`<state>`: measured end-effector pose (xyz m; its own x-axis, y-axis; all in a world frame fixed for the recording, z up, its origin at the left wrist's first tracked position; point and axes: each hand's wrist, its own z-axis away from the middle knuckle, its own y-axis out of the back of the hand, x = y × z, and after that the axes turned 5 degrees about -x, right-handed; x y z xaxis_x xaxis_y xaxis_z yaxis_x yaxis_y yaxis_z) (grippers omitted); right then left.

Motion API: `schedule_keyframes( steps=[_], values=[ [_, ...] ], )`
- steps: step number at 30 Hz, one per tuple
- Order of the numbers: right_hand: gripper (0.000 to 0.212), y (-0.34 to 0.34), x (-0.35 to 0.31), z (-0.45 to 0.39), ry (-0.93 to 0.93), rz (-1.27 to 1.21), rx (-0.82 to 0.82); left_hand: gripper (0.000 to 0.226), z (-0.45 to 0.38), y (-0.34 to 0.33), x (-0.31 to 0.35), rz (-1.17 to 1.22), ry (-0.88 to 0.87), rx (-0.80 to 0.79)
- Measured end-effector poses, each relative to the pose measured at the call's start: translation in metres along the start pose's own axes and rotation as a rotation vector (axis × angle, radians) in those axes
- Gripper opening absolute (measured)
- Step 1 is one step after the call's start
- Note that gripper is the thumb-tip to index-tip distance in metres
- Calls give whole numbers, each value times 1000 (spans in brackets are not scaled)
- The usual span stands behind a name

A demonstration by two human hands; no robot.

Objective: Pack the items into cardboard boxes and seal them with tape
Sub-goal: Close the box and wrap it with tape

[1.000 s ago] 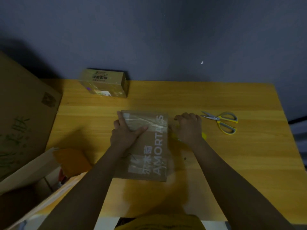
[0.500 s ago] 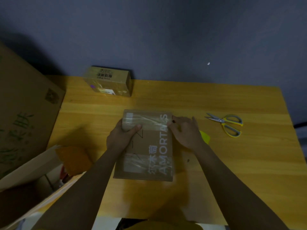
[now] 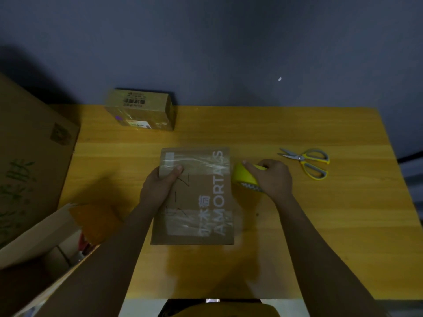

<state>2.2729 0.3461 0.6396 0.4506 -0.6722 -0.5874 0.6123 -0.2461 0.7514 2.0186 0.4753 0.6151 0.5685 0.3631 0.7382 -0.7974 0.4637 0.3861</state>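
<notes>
Taping a flat cardboard box [image 3: 194, 197] lying mid-tabletop [image 3: 320, 213].
Left hand [image 3: 158, 188] grips the box's left edge, thumb on top; right hand [image 3: 272, 179] clasps a yellow tape roll [image 3: 243, 177] just beside its right edge.

We see two hands [image 3: 158, 188] [image 3: 273, 179] and three boxes [image 3: 196, 197] [image 3: 139, 113] [image 3: 34, 156]. We count one tape roll [image 3: 243, 177]. We count one pair of scissors [image 3: 306, 161].
</notes>
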Motion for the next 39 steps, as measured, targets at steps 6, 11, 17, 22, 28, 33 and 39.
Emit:
schedule_keyframes(
  steps=[6, 11, 17, 22, 28, 33, 39],
  values=[
    [53, 29, -33, -1, 83, 39, 56, 33, -13, 15, -5, 193, 53, -86],
    [63, 51, -65, -2, 178, 20, 62, 38, -30, 20, -10, 232, 143, -194],
    [69, 49, -129, -2, 253, 308, 54, 69, -29, 29, -12, 93, -17, -182],
    [68, 41, -160, 11, 277, 416, 45, 62, -1, 43, 32, -439, -329, 82],
    [56, 36, -175, 23, 299, 378, 29, 92, 39, 20, 99, -299, -365, -349],
    [27, 48, -153, 17, 441, 132, -3, 121, 25, 33, 80, -391, -406, -433],
    [59, 49, -132, 17, 393, -257, -112, 115, 10, 48, 66, -132, -455, -431]
  ],
)
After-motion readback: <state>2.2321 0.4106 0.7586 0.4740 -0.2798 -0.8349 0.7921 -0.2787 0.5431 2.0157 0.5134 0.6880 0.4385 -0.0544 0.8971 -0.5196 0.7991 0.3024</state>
